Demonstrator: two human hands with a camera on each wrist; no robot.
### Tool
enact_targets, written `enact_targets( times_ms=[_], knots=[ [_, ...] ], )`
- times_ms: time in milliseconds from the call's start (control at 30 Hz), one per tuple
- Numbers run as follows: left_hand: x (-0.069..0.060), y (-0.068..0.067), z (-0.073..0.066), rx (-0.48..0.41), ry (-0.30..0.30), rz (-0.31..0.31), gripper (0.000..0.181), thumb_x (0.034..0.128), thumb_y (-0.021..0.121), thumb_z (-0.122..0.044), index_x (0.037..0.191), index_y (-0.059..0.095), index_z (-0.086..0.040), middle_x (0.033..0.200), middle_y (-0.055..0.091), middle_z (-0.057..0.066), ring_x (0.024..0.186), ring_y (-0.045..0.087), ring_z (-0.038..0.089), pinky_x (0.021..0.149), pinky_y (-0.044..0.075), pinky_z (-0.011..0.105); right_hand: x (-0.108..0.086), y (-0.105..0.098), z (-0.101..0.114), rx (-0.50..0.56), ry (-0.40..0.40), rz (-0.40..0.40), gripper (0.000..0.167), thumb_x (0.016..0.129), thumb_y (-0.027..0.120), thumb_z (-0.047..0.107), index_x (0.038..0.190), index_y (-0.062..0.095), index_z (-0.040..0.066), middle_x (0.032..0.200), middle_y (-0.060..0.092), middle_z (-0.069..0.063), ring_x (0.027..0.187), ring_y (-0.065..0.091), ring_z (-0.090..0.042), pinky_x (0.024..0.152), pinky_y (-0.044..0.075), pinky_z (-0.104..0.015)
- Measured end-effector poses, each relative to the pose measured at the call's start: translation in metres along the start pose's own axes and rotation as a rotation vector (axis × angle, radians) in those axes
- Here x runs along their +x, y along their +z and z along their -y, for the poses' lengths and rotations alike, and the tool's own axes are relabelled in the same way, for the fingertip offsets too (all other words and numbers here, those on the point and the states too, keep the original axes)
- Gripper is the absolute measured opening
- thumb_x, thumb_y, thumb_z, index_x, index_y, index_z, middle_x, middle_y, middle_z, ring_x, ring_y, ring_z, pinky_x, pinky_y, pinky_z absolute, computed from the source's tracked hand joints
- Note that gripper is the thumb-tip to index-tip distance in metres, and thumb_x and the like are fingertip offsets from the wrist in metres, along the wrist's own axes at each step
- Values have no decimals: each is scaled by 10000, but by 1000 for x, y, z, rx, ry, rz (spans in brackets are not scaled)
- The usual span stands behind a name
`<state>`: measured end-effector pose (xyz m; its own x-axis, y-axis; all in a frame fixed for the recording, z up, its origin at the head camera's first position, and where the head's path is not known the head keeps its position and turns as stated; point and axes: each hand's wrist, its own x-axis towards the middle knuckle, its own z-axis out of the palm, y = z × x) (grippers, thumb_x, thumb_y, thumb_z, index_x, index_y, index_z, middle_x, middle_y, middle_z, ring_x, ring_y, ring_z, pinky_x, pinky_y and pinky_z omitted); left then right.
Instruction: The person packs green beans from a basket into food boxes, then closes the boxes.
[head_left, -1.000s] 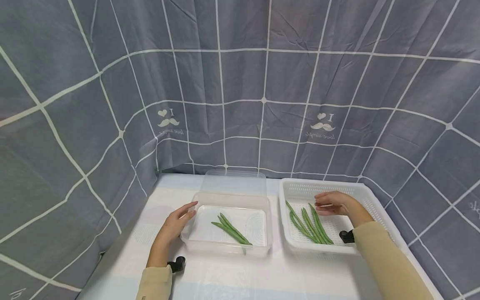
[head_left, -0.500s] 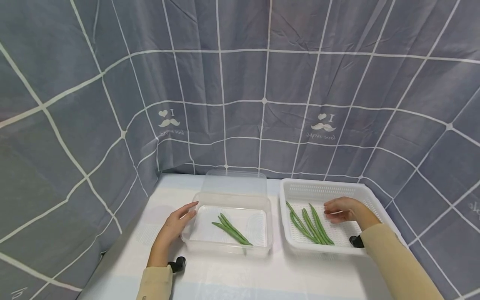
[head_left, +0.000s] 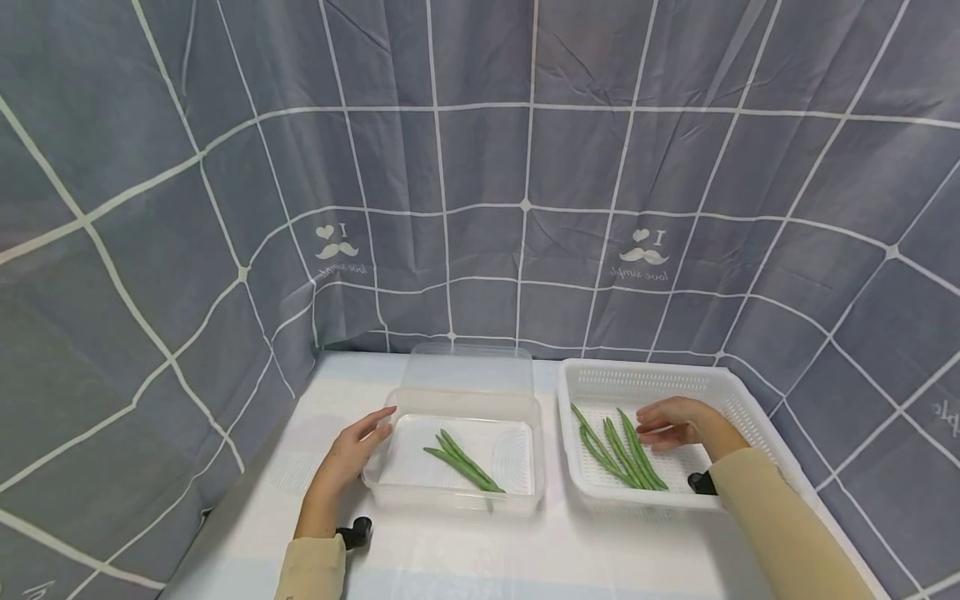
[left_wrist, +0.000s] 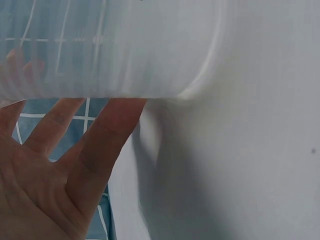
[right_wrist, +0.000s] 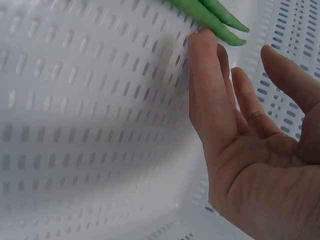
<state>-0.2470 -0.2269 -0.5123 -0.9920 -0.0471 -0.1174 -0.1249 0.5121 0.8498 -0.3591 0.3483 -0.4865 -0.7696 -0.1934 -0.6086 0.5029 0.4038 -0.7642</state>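
Observation:
Against the left side of a clear plastic container (head_left: 525,404) rests my left hand (head_left: 351,446), its extended fingers touching the wall. The left wrist view shows the fingers (left_wrist: 112,130) up against the see-through plastic. A few green beans (head_left: 467,463) lie in that container. Over the white perforated basket (head_left: 573,379) to the right, my right hand (head_left: 682,421) hovers with loosely extended fingers and holds nothing. Several more green beans (head_left: 630,458) lie fanned out in the basket, just left of its fingertips. In the right wrist view the fingers (right_wrist: 205,65) come close to the bean ends (right_wrist: 227,32); contact is unclear.
A clear flat lid (head_left: 468,367) lies behind the container. Both vessels stand side by side on a pale cloth-covered table (head_left: 420,567). Grey checked curtains (head_left: 487,242) enclose the back and sides.
My right hand drew back to the right, then came left again toward the beans in the basket, slightly lower than a second ago. My left hand and the beans stay put.

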Motion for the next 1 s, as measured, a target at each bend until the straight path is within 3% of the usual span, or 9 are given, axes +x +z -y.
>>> enact_targets(
  times_ms=[367,667,833,1000],
  knots=[
    [1,1,-2,0,-3,-13,479,1111,561,-343,1567,545,-196,1700,354,251,1571,306,537,1180,342,767,6,19,9,-71,-10,26,476,1048,600,65,1471,476,-114,1163,735,-123,854,727,-114,807,665,-336],
    [0,1,-1,-7,-19,-15,478,1109,563,-329,1569,542,-200,1693,356,266,1555,319,562,1151,376,772,8,40,21,-260,-12,-10,398,1029,663,121,1373,584,-65,874,698,12,793,681,-131,804,643,-397],
    [-1,1,-1,-14,-20,-11,475,1110,562,-325,1568,542,-201,1690,354,277,1542,333,575,1127,408,769,10,48,23,-299,-13,-8,350,1029,669,127,1329,647,-51,836,697,14,786,680,-129,782,644,-401],
    [0,0,-1,-21,-9,-7,476,1108,568,-319,1567,544,-194,1698,351,260,1564,306,555,1160,364,773,12,53,26,-358,-4,-30,245,1007,685,134,1200,740,-7,799,700,23,757,670,-110,760,641,-387]
  ],
)
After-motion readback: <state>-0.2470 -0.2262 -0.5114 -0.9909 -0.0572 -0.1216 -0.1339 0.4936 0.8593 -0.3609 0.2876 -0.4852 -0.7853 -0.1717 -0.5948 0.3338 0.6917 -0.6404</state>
